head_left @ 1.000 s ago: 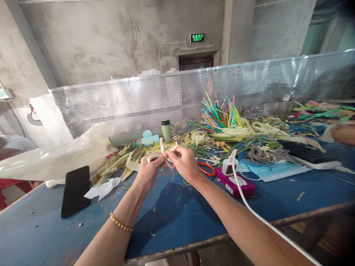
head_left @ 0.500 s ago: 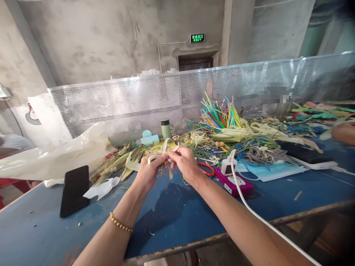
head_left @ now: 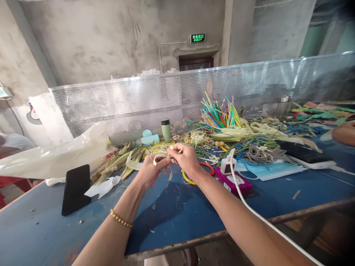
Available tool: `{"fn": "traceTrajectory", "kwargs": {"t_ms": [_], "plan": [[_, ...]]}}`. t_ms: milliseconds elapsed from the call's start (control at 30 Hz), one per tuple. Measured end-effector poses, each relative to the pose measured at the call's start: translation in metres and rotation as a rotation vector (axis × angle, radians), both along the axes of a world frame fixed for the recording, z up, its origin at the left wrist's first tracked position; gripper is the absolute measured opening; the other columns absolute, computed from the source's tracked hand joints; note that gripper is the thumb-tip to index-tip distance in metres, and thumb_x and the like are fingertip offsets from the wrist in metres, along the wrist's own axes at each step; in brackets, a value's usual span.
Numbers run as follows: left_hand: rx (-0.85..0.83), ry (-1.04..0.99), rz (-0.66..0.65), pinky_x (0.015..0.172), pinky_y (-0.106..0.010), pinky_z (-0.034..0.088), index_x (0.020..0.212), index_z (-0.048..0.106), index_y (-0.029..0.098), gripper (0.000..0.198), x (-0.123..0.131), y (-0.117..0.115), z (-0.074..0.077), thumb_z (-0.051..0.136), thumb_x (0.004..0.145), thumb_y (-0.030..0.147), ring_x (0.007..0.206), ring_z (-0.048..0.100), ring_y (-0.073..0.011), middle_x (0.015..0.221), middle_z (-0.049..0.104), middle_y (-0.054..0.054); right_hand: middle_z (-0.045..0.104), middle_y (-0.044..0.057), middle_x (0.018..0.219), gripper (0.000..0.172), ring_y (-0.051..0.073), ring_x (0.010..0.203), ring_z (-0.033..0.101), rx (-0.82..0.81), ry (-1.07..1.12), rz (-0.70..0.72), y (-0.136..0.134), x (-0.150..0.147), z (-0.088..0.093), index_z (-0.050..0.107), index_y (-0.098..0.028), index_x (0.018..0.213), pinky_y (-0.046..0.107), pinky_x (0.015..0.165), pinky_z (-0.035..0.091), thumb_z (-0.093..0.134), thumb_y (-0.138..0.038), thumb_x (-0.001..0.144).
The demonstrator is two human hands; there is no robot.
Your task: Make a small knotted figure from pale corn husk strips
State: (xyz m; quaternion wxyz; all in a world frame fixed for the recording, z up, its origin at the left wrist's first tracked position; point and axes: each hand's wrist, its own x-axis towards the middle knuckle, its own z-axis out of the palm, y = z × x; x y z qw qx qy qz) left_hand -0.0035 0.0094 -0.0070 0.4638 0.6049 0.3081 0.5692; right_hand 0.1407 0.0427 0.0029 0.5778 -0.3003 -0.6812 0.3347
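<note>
Above the blue table (head_left: 166, 218), my two hands meet and pinch a pale, flat strip that looks like corn husk (head_left: 159, 156). My left hand (head_left: 148, 171) is closed on it, with a loop of the strip curling over the thumb and a longer end trailing to the left. My right hand (head_left: 186, 159) grips the strip with thumb and fingers pressed together, close to the left fingertips. A short tail hangs below the fingers. Exactly how the strip is folded between the fingertips is hidden. Beneath my right wrist lie a yellow ring (head_left: 188, 178) and a red ring (head_left: 207, 168).
A black phone (head_left: 76, 190) and white scrap (head_left: 103, 187) lie left. Right are a magenta power box (head_left: 231, 180) with a white cable, a blue mask (head_left: 274, 170) and a power bank (head_left: 305, 155). Behind stand a green bottle (head_left: 166, 130) and colourful strips (head_left: 220, 114). Another person's hand (head_left: 344, 133) shows far right.
My fingers have shifted slightly around the strip, and its upright end no longer sticks up between my hands. More of the yellow ring shows.
</note>
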Motion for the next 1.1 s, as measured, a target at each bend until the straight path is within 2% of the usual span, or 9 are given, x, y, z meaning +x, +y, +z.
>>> {"fn": "traceTrajectory", "kwargs": {"t_ms": [100, 167, 267, 333, 400, 600, 800, 1033, 1100], "plan": [[-0.057, -0.033, -0.086, 0.07, -0.029, 0.042, 0.084, 0.074, 0.013, 0.019, 0.0, -0.002, 0.003, 0.071, 0.065, 0.016, 0.068, 0.058, -0.0146, 0.08, 0.068, -0.007, 0.047, -0.005, 0.045, 0.027, 0.009, 0.042, 0.043, 0.001, 0.054, -0.04, 0.004, 0.004, 0.0, 0.055, -0.017, 0.064, 0.022, 0.044, 0.033, 0.061, -0.039, 0.079], [-0.055, -0.031, -0.079, 0.069, -0.028, 0.042, 0.088, 0.074, 0.014, 0.024, 0.001, -0.003, 0.004, 0.068, 0.064, 0.014, 0.07, 0.059, -0.0152, 0.082, 0.068, -0.006, 0.046, -0.005, 0.045, 0.028, 0.009, 0.042, 0.042, 0.013, 0.061, -0.071, 0.005, 0.005, 0.0, 0.055, -0.017, 0.064, 0.022, 0.044, 0.033, 0.061, -0.04, 0.08], [0.018, 0.043, 0.034, 0.064, -0.027, 0.039, 0.082, 0.073, 0.013, 0.015, 0.005, -0.003, 0.001, 0.066, 0.072, 0.022, 0.068, 0.055, -0.0145, 0.076, 0.067, -0.006, 0.048, -0.004, 0.048, 0.027, 0.01, 0.044, 0.043, 0.04, 0.028, -0.099, 0.003, 0.003, -0.001, 0.056, -0.018, 0.065, 0.022, 0.046, 0.033, 0.061, -0.039, 0.08], [0.062, 0.057, 0.127, 0.062, -0.027, 0.038, 0.074, 0.071, 0.013, 0.018, 0.006, -0.001, -0.002, 0.066, 0.077, 0.03, 0.064, 0.053, -0.0136, 0.069, 0.065, -0.005, 0.05, -0.003, 0.052, 0.027, 0.01, 0.048, 0.045, 0.071, -0.014, -0.099, 0.001, 0.0, -0.003, 0.055, -0.018, 0.064, 0.023, 0.049, 0.034, 0.06, -0.038, 0.081], [0.063, 0.003, 0.162, 0.061, -0.027, 0.037, 0.068, 0.069, 0.013, 0.023, 0.008, 0.001, -0.006, 0.069, 0.077, 0.034, 0.062, 0.051, -0.0127, 0.065, 0.063, -0.004, 0.053, -0.002, 0.055, 0.027, 0.011, 0.052, 0.047, 0.11, -0.059, -0.116, -0.001, -0.002, -0.004, 0.055, -0.018, 0.064, 0.023, 0.052, 0.035, 0.058, -0.037, 0.083], [-0.049, -0.215, 0.098, 0.061, -0.025, 0.04, 0.067, 0.069, 0.012, 0.02, 0.012, 0.003, -0.009, 0.081, 0.063, 0.028, 0.063, 0.053, -0.012, 0.066, 0.062, -0.003, 0.054, -0.001, 0.065, 0.025, 0.012, 0.062, 0.047, 0.259, -0.182, -0.307, -0.003, -0.005, -0.004, 0.053, -0.018, 0.062, 0.024, 0.061, 0.034, 0.056, -0.031, 0.083], [-0.113, -0.331, 0.098, 0.068, -0.025, 0.045, 0.064, 0.069, 0.011, 0.019, 0.015, 0.004, -0.007, 0.083, 0.057, 0.022, 0.068, 0.058, -0.0125, 0.065, 0.063, -0.004, 0.053, -0.003, 0.056, 0.028, 0.012, 0.056, 0.046, 0.115, -0.102, -0.266, 0.0, -0.009, -0.009, 0.052, -0.018, 0.058, 0.023, 0.055, 0.033, 0.057, -0.035, 0.081], [-0.157, -0.42, 0.127, 0.066, -0.022, 0.045, 0.072, 0.07, 0.01, 0.018, 0.015, 0.002, -0.006, 0.081, 0.058, 0.015, 0.065, 0.059, -0.0104, 0.067, 0.066, -0.003, 0.052, -0.003, 0.055, 0.027, 0.012, 0.055, 0.049, 0.062, 0.014, -0.246, 0.005, -0.015, -0.013, 0.05, -0.019, 0.059, 0.022, 0.054, 0.039, 0.057, -0.036, 0.079], [-0.177, -0.427, 0.09, 0.066, -0.021, 0.046, 0.072, 0.071, 0.009, 0.015, 0.013, 0.003, -0.005, 0.08, 0.061, 0.014, 0.066, 0.059, -0.01, 0.069, 0.066, -0.005, 0.055, -0.002, 0.057, 0.028, 0.012, 0.057, 0.053, 0.06, 0.018, -0.182, 0.005, -0.015, -0.011, 0.052, -0.018, 0.061, 0.023, 0.056, 0.042, 0.057, -0.038, 0.08]]}}
